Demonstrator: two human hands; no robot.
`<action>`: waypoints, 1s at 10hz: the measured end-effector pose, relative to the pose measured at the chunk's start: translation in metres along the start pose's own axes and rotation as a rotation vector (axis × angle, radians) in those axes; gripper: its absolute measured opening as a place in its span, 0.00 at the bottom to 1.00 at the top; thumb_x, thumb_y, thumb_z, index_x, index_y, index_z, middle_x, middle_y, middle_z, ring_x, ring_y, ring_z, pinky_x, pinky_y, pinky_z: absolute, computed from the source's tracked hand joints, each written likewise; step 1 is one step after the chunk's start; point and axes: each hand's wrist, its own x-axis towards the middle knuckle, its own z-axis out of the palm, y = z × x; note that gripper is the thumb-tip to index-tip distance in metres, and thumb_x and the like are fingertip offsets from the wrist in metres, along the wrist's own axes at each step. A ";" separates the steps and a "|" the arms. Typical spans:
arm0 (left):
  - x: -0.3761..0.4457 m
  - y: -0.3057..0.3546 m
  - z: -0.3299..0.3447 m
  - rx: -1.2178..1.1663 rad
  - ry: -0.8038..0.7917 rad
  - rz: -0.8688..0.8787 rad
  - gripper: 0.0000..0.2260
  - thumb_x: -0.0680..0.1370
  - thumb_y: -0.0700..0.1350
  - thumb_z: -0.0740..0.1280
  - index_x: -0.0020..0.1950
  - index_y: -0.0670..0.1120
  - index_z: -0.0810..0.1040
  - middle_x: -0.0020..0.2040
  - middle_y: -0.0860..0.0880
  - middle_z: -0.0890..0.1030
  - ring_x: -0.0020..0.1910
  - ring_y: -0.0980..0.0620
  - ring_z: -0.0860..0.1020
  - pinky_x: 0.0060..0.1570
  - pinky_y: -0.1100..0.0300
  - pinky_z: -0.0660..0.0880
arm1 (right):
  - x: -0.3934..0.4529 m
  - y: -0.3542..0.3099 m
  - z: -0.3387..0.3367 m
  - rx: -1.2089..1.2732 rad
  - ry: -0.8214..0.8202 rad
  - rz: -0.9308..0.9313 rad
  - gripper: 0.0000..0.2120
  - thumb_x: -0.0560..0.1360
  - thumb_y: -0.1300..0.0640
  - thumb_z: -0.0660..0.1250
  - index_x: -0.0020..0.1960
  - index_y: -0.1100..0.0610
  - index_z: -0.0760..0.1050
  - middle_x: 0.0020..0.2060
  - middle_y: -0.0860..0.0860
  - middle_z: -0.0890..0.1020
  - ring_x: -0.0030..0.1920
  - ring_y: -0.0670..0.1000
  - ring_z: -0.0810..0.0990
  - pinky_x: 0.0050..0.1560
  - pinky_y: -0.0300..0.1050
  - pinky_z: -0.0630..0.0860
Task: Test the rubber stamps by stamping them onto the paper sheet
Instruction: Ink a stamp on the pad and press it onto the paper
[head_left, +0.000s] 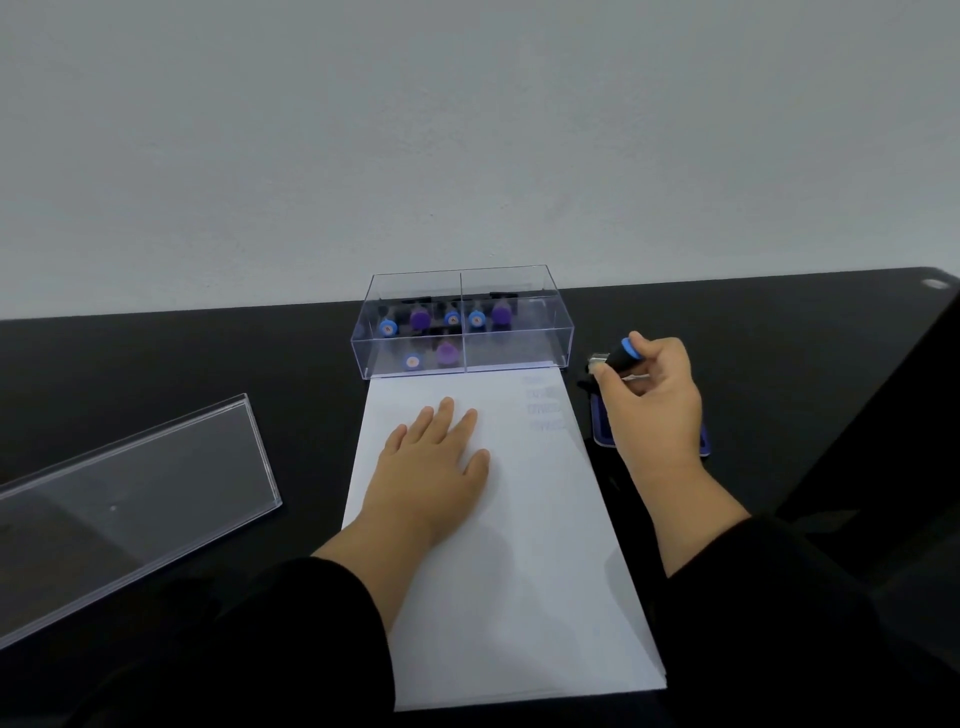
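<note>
Right hand (649, 395) pinches a blue-capped stamp (615, 356) above the ink pad (602, 431); left hand (436, 457) flat on the paper sheet (519, 571). Next: inking, probably.

A black table (208, 358) carries a paper sheet (519, 571), clear lid (130, 499) and blue ink pad (602, 436).

Open sheet (545, 545) below left hand (436, 457) (box (462, 327) behind)

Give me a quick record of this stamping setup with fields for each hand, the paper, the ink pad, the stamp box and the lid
left hand: flat on paper sheet
right hand: grips blue-capped stamp above ink pad
paper sheet: faint prints near top right
stamp box: clear, open, holds blue and purple stamps
lid: clear, lying left of paper on black table
</note>
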 end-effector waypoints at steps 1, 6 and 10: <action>0.000 0.000 0.000 0.003 -0.004 0.002 0.24 0.83 0.56 0.45 0.78 0.55 0.44 0.78 0.53 0.40 0.77 0.54 0.41 0.74 0.56 0.39 | 0.000 0.000 0.001 0.002 -0.012 -0.003 0.14 0.74 0.62 0.69 0.50 0.46 0.68 0.46 0.50 0.80 0.42 0.48 0.79 0.33 0.24 0.71; 0.000 -0.001 0.000 -0.005 -0.003 0.005 0.24 0.83 0.56 0.45 0.78 0.55 0.44 0.78 0.53 0.41 0.77 0.54 0.41 0.74 0.56 0.39 | -0.005 0.004 0.002 -0.053 -0.059 -0.028 0.17 0.74 0.62 0.69 0.47 0.41 0.67 0.39 0.46 0.79 0.39 0.42 0.78 0.41 0.26 0.72; 0.000 0.000 0.000 0.003 -0.015 0.005 0.24 0.83 0.56 0.44 0.78 0.55 0.43 0.78 0.53 0.40 0.77 0.53 0.40 0.74 0.55 0.38 | -0.012 0.003 -0.001 -0.102 -0.069 -0.029 0.15 0.74 0.62 0.69 0.52 0.45 0.69 0.37 0.42 0.77 0.38 0.41 0.77 0.44 0.33 0.74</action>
